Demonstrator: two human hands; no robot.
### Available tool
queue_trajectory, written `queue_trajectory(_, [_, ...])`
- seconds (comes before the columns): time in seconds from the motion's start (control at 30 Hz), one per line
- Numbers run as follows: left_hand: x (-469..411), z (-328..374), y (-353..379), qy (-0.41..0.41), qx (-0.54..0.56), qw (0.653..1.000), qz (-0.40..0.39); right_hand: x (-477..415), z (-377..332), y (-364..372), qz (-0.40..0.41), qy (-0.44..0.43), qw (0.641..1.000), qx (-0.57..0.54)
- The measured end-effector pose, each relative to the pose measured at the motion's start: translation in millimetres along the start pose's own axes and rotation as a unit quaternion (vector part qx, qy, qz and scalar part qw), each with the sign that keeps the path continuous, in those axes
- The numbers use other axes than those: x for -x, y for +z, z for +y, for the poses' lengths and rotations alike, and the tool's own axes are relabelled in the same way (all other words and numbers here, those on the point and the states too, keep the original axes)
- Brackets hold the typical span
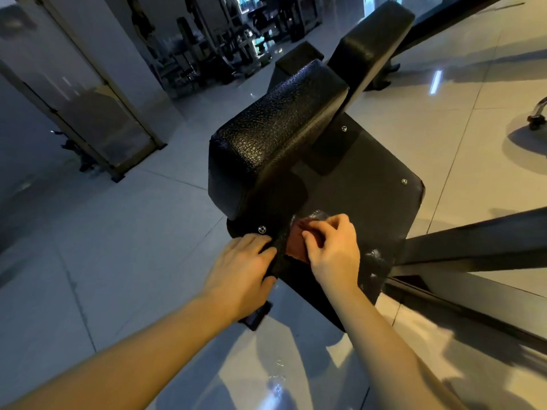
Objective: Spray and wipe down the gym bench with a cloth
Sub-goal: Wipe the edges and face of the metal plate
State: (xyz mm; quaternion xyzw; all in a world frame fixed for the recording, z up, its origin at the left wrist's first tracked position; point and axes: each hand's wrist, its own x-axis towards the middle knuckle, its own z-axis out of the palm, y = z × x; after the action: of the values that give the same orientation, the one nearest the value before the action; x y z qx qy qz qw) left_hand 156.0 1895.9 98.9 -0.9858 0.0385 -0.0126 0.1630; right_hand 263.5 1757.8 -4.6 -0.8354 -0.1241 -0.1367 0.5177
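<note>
HANDS: right hand (331, 247) pinches cloth (296, 247); left hand (242, 267) grips bench (355, 179) edge beside it | CLOTH: under right fingertips | RISK: bunched cloth likely skips wet patches (376, 255) right of hand

Dim indoor light, cool blue on the left floor (88, 247) and warm yellow on the right. Bright streaks of glare sit on it at upper right and bottom centre. Wet patches glint on the black table (370, 179). Dark shadows fall on the floor at bottom right. Far gym gear (236, 39) is murky and soft; straight lines bow at the edges
</note>
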Motion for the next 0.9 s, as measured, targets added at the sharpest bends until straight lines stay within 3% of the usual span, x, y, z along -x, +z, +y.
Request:
queue_trajectory(0.13, [-7, -5, 3, -0.011, -0.039, 0.999, 0.003, 14, -11, 9, 0.068, 0.0, 0.996, 0.049])
queue_trajectory(0.27, [-8, -14, 8, 0.0, -0.035, 0.999, 0.025, 28, -30, 28, 0.02, 0.01, 0.996, 0.085])
queue_trajectory(0.5, [-9, -20, 16, 0.017, -0.021, 0.999, 0.047, 27, -2, 14, -0.014, -0.082, 0.992, 0.099])
queue_trajectory(0.6, [-16, -20, 17, 0.025, -0.014, 0.999, 0.042, 58, 54, -6, 0.002, 0.002, 0.989, 0.151])
queue_trajectory(0.7, [-21, -20, 17, 0.028, -0.016, 0.999, 0.037, 74, 97, -25, 0.035, 0.167, 0.968, 0.186])
queue_trajectory(0.8, [-18, -20, 21, 0.026, -0.009, 0.999, 0.046, 57, 74, -18, 0.049, 0.263, 0.954, 0.137])
queue_trajectory(0.9, [-16, -19, 22, 0.023, -0.006, 0.998, 0.056, 23, 25, 0, 0.067, 0.261, 0.959, 0.087])
